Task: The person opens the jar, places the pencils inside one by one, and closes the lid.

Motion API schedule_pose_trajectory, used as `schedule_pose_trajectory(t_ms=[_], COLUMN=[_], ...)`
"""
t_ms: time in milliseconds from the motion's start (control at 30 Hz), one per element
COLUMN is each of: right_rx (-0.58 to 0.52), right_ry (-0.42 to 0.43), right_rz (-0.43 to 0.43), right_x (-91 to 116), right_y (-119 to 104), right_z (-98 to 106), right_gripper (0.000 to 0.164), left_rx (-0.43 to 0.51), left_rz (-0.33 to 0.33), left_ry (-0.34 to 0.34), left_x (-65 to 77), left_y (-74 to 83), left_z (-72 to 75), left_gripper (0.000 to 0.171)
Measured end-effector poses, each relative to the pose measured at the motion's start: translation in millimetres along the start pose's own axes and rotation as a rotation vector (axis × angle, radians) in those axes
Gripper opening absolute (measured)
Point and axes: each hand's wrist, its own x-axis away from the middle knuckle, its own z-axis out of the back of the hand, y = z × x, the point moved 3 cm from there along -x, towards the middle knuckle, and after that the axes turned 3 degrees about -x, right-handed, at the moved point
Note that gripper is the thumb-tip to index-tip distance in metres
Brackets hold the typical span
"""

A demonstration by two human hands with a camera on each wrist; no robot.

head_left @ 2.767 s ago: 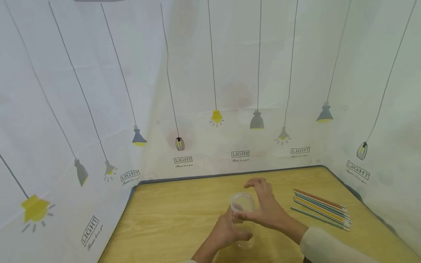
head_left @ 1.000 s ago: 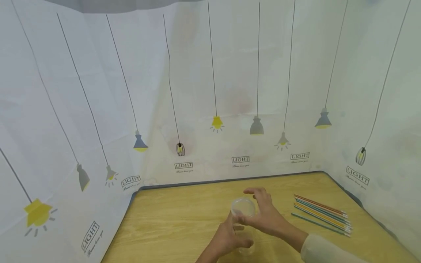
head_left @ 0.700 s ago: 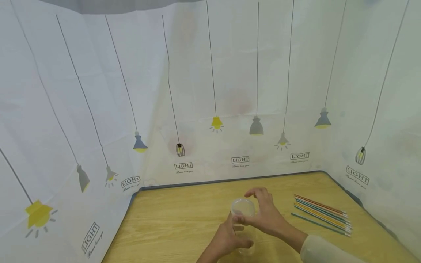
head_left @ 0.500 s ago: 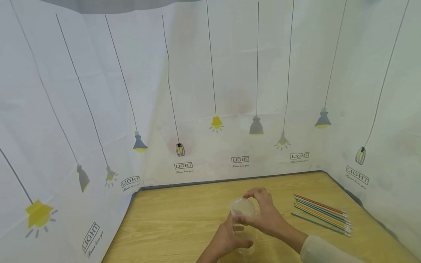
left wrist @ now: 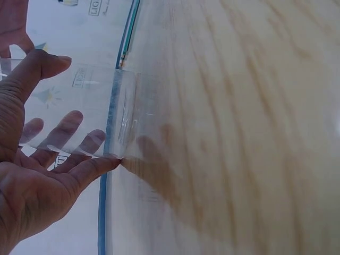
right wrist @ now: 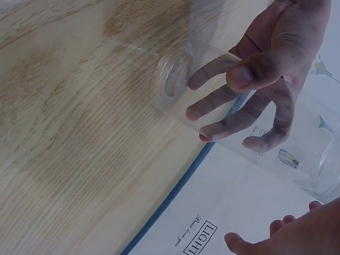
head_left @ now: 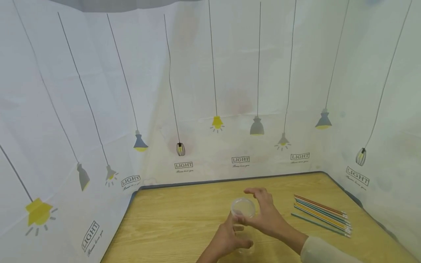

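A clear, see-through cylindrical jar point(head_left: 243, 208) stands upright at the front middle of the wooden table. My left hand point(head_left: 225, 239) wraps round its side, thumb in front and fingers across the wall. Through the left wrist view the jar point(left wrist: 79, 95) shows nothing inside; its base sits close to the tabletop. Over the jar's round top arches my right hand point(head_left: 268, 213), its thumb at the near rim and its index finger raised off the far rim. Spread fingers of the right hand point(right wrist: 292, 231) show beside the rim in the right wrist view.
Several coloured pencils point(head_left: 320, 212) lie slantwise at the right, with one teal pencil point(head_left: 319, 224) a little apart. The table point(head_left: 171, 215) has a dark blue edge and backs onto a white wall covering point(head_left: 197, 91) printed with hanging lamps.
The right index finger, near the far rim half a second ago, has lifted away from it. The left hand and jar hold their place; the view has shifted slightly.
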Motion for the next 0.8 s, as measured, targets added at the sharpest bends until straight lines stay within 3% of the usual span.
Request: schedule_pose_trajectory(t_ms=[233, 467, 600, 800], right_rx=[-0.009, -0.036, -0.034, -0.034], right_ry=[0.029, -0.002, -0.019, -0.01], right_rz=[-0.029, -0.017, -0.003, -0.001], right_x=[-2.4, -3.0, -1.8, 0.5], right_y=[1.4, 1.0, 1.6, 4.8], right_z=[-0.2, 2.0, 1.6, -4.1], right_gripper=[0.065, 0.061, 0.065, 0.088], left_rx=[-0.014, -0.024, -0.028, -0.025], left_rz=[-0.007, -0.005, 0.0, 0.012], left_ry=[-0.012, -0.015, -0.01, 0.009], left_x=[-1.0, -2.1, -1.3, 0.4], left_y=[0.0, 1.6, 2.6, 2.1], left_z=[-1.0, -0.2, 0.0, -1.0], left_gripper=[0.11, 0.117, 0.116, 0.104])
